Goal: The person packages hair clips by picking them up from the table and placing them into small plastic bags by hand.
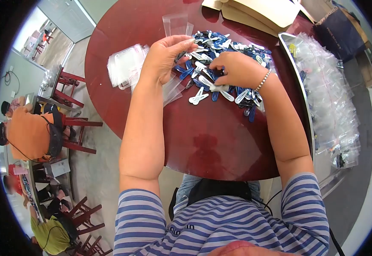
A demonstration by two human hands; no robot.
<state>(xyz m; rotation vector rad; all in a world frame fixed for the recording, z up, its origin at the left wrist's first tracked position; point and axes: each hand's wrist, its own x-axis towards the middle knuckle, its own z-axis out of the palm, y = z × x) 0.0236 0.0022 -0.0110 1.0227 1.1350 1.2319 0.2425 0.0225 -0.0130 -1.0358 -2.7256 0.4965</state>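
I see a heap of hair clips [215, 45], blue and white, on the round dark red table [207, 145]; the left hand [164, 55] is at the heap's left edge, its thumb and forefinger drawn together at the tips, though I cannot tell whether they pinch anything; the right hand [239, 70] is over the heap, its fingers bent down toward the clips, and from here I cannot make out whether they grip one; flat clear bags [124, 68] lie stacked beside the left forearm; crumpled plastic [329, 98] fills a tray [299, 73] to the right; a cardboard box [258, 13] sits beyond the heap.
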